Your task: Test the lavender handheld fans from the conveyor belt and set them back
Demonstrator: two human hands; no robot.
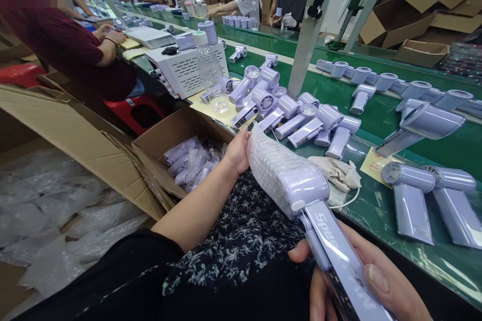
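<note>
A lilac handheld fan point(337, 251) lies across my lap, its handle gripped by my right hand point(384, 271). The fan's head end is partly inside a bubble wrap bag point(271, 165). My left hand point(239, 153) is closed on the far end of that bag. Lettering shows on the handle, partly hidden by my fingers. Past the bag, many similar lilac fans point(289, 108) lie heaped on the green bench. To the right, two more fans point(414, 205) lie side by side near the bench edge.
An open cardboard box point(181, 123) holding bubble-wrapped fans stands at my left. Loose bubble wrap bags point(68, 210) fill another carton. A clear plastic bottle point(209, 70) stands by a white slotted case point(176, 70). A cloth point(337, 173) lies beside the heap. Co-workers sit along the line.
</note>
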